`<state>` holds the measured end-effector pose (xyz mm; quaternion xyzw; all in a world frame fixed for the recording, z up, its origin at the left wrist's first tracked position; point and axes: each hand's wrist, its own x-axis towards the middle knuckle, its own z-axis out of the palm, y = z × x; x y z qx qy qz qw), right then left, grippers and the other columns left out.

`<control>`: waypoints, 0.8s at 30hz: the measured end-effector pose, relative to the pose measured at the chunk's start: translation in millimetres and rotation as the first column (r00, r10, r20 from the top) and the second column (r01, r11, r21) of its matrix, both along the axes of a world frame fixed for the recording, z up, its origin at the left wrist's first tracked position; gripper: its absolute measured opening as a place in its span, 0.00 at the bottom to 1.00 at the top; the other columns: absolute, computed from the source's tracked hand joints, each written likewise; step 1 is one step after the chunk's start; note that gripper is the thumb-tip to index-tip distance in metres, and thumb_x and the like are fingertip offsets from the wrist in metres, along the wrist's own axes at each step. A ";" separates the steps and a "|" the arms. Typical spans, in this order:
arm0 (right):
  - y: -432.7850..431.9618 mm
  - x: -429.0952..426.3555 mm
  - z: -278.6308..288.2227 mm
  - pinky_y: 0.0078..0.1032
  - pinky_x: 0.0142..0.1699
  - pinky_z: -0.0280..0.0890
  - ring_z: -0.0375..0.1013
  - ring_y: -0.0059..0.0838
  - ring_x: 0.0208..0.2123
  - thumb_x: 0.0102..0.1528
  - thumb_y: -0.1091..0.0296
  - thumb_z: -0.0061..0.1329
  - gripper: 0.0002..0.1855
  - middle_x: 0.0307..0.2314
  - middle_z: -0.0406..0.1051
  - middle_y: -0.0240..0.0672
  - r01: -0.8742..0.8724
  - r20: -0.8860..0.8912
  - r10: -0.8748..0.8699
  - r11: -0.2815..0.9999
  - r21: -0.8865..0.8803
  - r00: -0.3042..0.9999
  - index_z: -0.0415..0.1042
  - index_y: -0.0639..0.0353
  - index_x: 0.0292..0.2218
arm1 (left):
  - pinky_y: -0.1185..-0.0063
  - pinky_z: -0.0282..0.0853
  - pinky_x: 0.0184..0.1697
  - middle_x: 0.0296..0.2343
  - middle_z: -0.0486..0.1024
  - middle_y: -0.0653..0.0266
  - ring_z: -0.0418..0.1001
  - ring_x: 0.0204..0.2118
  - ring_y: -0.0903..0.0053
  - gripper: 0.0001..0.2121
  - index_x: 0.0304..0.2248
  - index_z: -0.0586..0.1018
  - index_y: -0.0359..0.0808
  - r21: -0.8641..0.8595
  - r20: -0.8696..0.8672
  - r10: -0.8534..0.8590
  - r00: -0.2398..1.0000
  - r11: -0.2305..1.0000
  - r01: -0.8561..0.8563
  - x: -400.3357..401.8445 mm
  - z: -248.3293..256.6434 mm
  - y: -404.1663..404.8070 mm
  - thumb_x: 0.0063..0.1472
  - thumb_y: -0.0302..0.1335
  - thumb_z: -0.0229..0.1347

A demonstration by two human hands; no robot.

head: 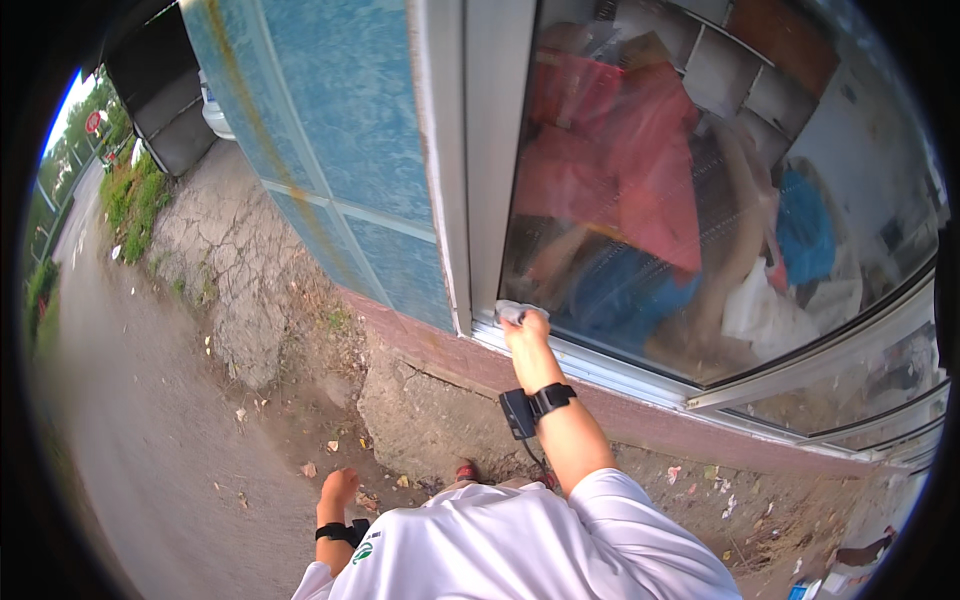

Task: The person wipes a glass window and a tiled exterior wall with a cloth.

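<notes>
My right hand [527, 327] grips a crumpled grey-white cloth [517, 310] and presses it to the lower left corner of a window. The cloth meets the glass pane [637, 292] where the upright metal frame [491, 172] joins the sill [600, 367]. Low at my left side hangs my left hand [341, 486], away from the wall. Its fingers look curled, but its inner side is hidden. A black strap with a small box [519, 413] circles my right wrist; another strap [335, 532] is on the left.
Blue tiles [352, 112] cover the wall left of the window, above a reddish base [405, 334]. Behind the glass are red fabric [622, 157] and a white bag [765, 311]. Cracked concrete [247, 300] borders a road [142, 420]. Litter [729, 506] lies at lower right.
</notes>
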<state>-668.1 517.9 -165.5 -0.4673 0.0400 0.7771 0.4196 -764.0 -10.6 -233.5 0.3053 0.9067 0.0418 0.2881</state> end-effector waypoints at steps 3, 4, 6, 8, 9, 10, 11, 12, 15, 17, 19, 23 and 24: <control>-9.7 -18.6 33.8 0.49 0.41 0.65 0.71 0.43 0.33 0.48 0.83 0.36 0.15 0.37 0.69 0.42 -0.054 0.004 0.054 0.996 -0.072 0.999 0.64 0.61 0.39 | 0.62 0.67 0.38 0.29 0.74 0.49 0.72 0.35 0.53 0.10 0.29 0.76 0.38 0.008 0.021 0.040 0.999 0.999 -0.040 -5.1 -3.5 -18.7 0.52 0.34 0.46; -10.9 -19.6 40.4 0.49 0.41 0.66 0.71 0.43 0.32 0.48 0.83 0.37 0.15 0.38 0.69 0.43 -0.036 0.041 0.040 0.994 -0.099 0.998 0.65 0.61 0.39 | 0.62 0.68 0.38 0.29 0.75 0.49 0.72 0.36 0.53 0.11 0.29 0.76 0.38 0.001 0.030 0.073 0.997 0.997 -0.073 -4.6 2.0 -19.2 0.52 0.34 0.47; -5.6 -8.7 58.3 0.52 0.48 0.62 0.69 0.46 0.41 0.55 0.76 0.33 0.12 0.41 0.68 0.44 -0.062 -0.116 0.061 0.998 -0.009 0.991 0.64 0.63 0.41 | 0.63 0.68 0.38 0.29 0.75 0.50 0.72 0.36 0.53 0.11 0.28 0.76 0.37 -0.007 0.040 0.092 0.995 0.996 -0.092 -10.5 -0.1 -20.5 0.52 0.34 0.47; -11.4 9.1 105.9 0.52 0.52 0.61 0.68 0.47 0.45 0.59 0.72 0.31 0.12 0.43 0.67 0.45 -0.109 -0.229 0.123 0.991 0.076 0.966 0.64 0.64 0.41 | 0.63 0.68 0.39 0.29 0.75 0.50 0.72 0.36 0.54 0.11 0.29 0.77 0.38 -0.016 0.057 0.086 0.995 0.996 -0.085 -13.8 -22.6 -31.0 0.52 0.34 0.47; -21.0 21.9 157.9 0.51 0.52 0.62 0.68 0.46 0.45 0.59 0.71 0.31 0.12 0.43 0.68 0.44 -0.127 -0.273 0.155 0.985 0.118 0.950 0.64 0.64 0.41 | 0.63 0.68 0.39 0.29 0.75 0.50 0.72 0.35 0.54 0.11 0.29 0.77 0.38 -0.007 0.048 0.054 0.997 0.999 -0.054 -17.8 -35.1 -30.0 0.52 0.34 0.47; -26.9 34.5 193.9 0.48 0.49 0.65 0.70 0.44 0.43 0.58 0.73 0.33 0.11 0.41 0.68 0.45 -0.153 -0.315 0.232 0.955 0.256 0.920 0.64 0.64 0.41 | 0.63 0.69 0.39 0.29 0.75 0.50 0.72 0.35 0.54 0.11 0.29 0.77 0.38 0.004 0.033 0.027 0.999 1.000 -0.027 -22.3 -43.3 -26.0 0.52 0.34 0.47; -31.0 47.2 228.8 0.44 0.46 0.69 0.72 0.41 0.40 0.57 0.75 0.35 0.10 0.40 0.68 0.45 -0.162 -0.347 0.309 0.905 0.393 0.886 0.63 0.64 0.40 | 0.63 0.69 0.39 0.29 0.75 0.49 0.73 0.35 0.54 0.11 0.29 0.77 0.38 0.016 0.013 -0.006 1.000 1.000 0.006 -29.6 -45.6 -18.0 0.52 0.34 0.47; -36.7 56.6 266.8 0.44 0.47 0.68 0.71 0.39 0.41 0.57 0.74 0.35 0.11 0.40 0.68 0.44 -0.127 -0.336 0.342 0.842 0.524 0.878 0.63 0.63 0.42 | 0.63 0.69 0.38 0.28 0.75 0.49 0.73 0.35 0.53 0.11 0.30 0.78 0.39 -0.044 0.014 -0.011 1.000 0.999 0.012 -28.8 -21.8 6.6 0.52 0.34 0.47; -48.0 90.6 376.8 0.39 0.48 0.67 0.70 0.34 0.43 0.54 0.79 0.40 0.17 0.41 0.68 0.39 0.053 -0.145 0.269 0.321 0.946 0.952 0.63 0.64 0.46 | 0.64 0.69 0.38 0.29 0.75 0.48 0.73 0.35 0.53 0.10 0.30 0.78 0.39 0.085 0.032 0.008 0.999 0.996 -0.011 -38.6 -17.7 38.0 0.52 0.34 0.48; -44.2 98.9 430.0 0.26 0.45 0.67 0.69 0.25 0.41 0.52 0.85 0.42 0.18 0.40 0.69 0.36 0.008 -0.087 -0.227 -0.325 0.946 0.970 0.65 0.65 0.46 | 0.65 0.69 0.39 0.30 0.75 0.50 0.73 0.36 0.55 0.11 0.33 0.78 0.41 0.150 0.035 -0.027 0.999 0.988 0.022 -42.2 -27.8 52.3 0.53 0.34 0.50; -37.9 108.3 470.5 0.25 0.49 0.63 0.69 0.27 0.42 0.51 0.84 0.45 0.19 0.41 0.69 0.35 -0.435 -0.194 -0.742 -0.560 0.705 0.642 0.65 0.66 0.46 | 0.66 0.69 0.40 0.31 0.76 0.51 0.73 0.37 0.56 0.12 0.36 0.78 0.42 0.210 0.046 -0.017 0.999 0.978 0.006 -41.7 -27.3 66.2 0.53 0.34 0.50; -3.2 99.1 508.1 0.38 0.54 0.57 0.59 0.45 0.52 0.45 0.80 0.46 0.28 0.49 0.62 0.42 -0.879 -0.460 -0.863 -0.371 0.299 0.208 0.64 0.57 0.51 | 0.67 0.69 0.42 0.33 0.76 0.52 0.74 0.39 0.59 0.14 0.39 0.78 0.44 0.138 0.098 0.006 0.995 0.990 -0.019 -32.9 -30.3 75.3 0.53 0.36 0.51; 16.3 101.5 504.9 0.45 0.56 0.52 0.54 0.44 0.56 0.46 0.74 0.46 0.29 0.53 0.56 0.41 -0.956 -0.468 -0.882 -0.180 0.233 0.052 0.63 0.54 0.52 | 0.67 0.69 0.42 0.33 0.76 0.53 0.74 0.39 0.59 0.14 0.38 0.78 0.44 0.136 0.102 -0.010 0.995 0.991 -0.004 -33.2 -31.8 77.8 0.53 0.36 0.51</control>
